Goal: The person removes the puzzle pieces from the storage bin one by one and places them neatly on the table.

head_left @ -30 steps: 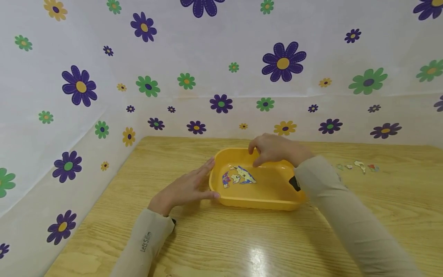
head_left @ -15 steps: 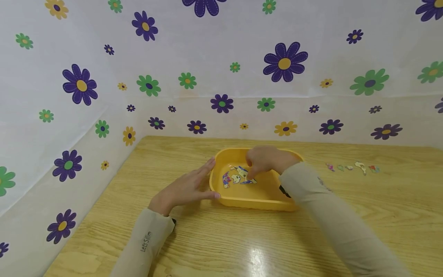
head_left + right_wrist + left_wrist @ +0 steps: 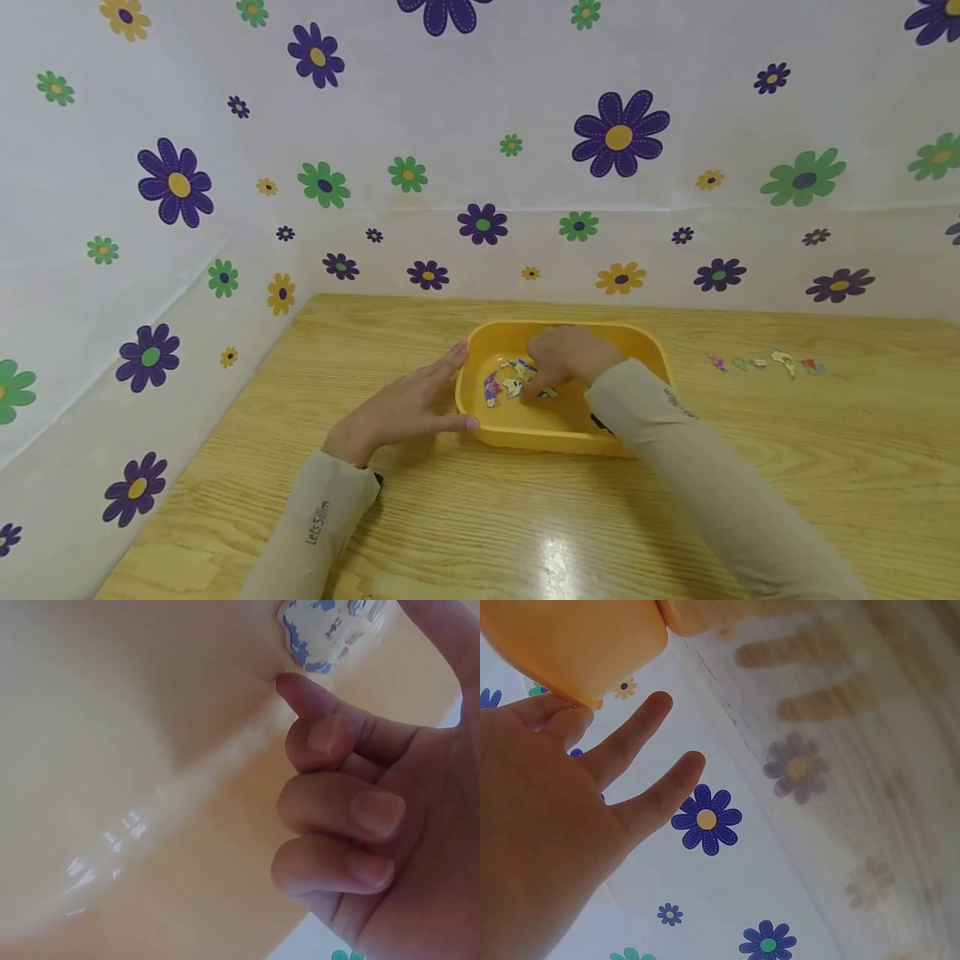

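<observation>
A yellow tray stands on the wooden table, with several flat, colourful cut-out pieces near its left end. My left hand rests at that end, fingers outstretched along the side and thumb at the front corner. Inside the tray, my right hand reaches down over a cream-and-blue cut-out piece. In the right wrist view the index fingertip lies beside this piece, thumb spread wide, the other fingers folded in. Left of it lie a small white piece and a purple-pink piece.
On the table right of the tray, several small cut-outs lie in a row, among them a pink piece, a long cream piece and a red-and-blue piece. A flower-patterned white sheet rises behind and left.
My right hand has moved from above the tray's back rim down into it and leftward, onto the cream-and-blue piece. My left hand has stayed put.
</observation>
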A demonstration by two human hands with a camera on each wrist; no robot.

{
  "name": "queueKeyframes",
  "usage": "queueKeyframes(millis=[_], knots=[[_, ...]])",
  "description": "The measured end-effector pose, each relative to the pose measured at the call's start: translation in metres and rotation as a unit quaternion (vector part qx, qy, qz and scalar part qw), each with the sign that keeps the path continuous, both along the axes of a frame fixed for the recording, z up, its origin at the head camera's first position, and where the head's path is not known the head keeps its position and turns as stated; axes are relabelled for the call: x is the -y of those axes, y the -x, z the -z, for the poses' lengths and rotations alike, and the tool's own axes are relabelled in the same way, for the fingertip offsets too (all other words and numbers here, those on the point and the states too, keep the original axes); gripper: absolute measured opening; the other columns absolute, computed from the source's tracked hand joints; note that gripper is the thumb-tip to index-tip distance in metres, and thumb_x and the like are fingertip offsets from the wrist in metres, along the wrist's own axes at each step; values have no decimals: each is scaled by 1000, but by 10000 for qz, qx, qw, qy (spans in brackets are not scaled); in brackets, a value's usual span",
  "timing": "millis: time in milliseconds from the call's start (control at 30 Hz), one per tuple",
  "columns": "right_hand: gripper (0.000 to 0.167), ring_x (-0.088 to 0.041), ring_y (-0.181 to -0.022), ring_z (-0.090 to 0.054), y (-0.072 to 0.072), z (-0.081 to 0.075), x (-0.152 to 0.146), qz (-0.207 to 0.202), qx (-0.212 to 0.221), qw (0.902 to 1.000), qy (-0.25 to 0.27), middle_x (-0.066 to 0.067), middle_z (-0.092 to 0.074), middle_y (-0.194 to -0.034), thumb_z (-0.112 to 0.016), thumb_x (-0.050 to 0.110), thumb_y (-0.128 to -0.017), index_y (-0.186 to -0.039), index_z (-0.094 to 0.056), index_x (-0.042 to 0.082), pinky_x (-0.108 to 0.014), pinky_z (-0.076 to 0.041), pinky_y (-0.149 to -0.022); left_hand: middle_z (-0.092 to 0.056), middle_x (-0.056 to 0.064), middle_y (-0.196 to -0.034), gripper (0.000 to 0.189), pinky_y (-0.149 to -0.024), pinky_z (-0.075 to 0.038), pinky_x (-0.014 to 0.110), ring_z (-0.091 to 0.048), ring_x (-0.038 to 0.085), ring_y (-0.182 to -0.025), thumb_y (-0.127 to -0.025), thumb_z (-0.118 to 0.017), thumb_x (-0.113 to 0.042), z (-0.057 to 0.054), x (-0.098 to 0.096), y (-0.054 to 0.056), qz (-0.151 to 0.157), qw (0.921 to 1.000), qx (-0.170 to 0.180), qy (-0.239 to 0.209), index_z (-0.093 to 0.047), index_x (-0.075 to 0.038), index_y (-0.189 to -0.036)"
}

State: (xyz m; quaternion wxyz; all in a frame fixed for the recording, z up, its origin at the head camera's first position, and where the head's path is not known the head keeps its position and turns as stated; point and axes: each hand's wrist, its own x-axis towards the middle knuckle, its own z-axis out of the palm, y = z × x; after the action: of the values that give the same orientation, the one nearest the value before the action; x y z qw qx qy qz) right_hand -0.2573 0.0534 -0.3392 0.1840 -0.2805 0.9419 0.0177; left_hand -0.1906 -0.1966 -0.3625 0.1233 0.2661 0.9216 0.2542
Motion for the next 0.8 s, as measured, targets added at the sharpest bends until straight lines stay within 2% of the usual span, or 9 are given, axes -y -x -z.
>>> queueKeyframes(millis=[133,267,367,600,800], knots=[[47,-14,-65,-41,-1,0,4,-22,-160,9997,-190,2,-42,-70,-77,51,-84,-75,-51,13,-27,-34,-57,-3,-3,-169,107,-121,-20,50,-17,28,-153,-89,-66,-65,-1,0,0,15,10000,-2,9,-9,-18,-165],[44,-14,-64,-42,-2,2,7,-13,-257,9993,-288,2,-43,-69,-76,49,-85,-74,-51,14,-27,-34,-55,-4,-1,-169,106,-121,-20,50,-17,28,-153,-89,-67,-64,-2,0,0,46,10000,-47,10,-9,-16,-165],[43,-13,-62,-42,-2,2,9,40,-269,9991,-314,3,-43,-67,-77,47,-84,-73,-50,14,-27,-35,-54,-6,2,-170,105,-121,-20,51,-17,29,-153,-90,-67,-63,-2,0,0,69,9999,-80,-16,-11,-15,-165],[45,-14,-66,-47,-5,3,12,193,-205,9988,-403,2,-50,-72,-75,52,-87,-79,-55,13,-30,-44,-60,-4,-2,-169,106,-122,-20,49,-17,27,-153,-89,-67,-65,0,0,0,40,10000,-19,0,-10,-17,-165],[39,-14,-63,-46,-4,4,11,213,-254,9991,-253,2,-50,-69,-75,45,-84,-73,-52,14,-29,-39,-55,-5,-1,-170,107,-122,-20,49,-16,26,-153,-88,-66,-66,1,0,1,13,10000,20,-2,-10,-18,-165]])
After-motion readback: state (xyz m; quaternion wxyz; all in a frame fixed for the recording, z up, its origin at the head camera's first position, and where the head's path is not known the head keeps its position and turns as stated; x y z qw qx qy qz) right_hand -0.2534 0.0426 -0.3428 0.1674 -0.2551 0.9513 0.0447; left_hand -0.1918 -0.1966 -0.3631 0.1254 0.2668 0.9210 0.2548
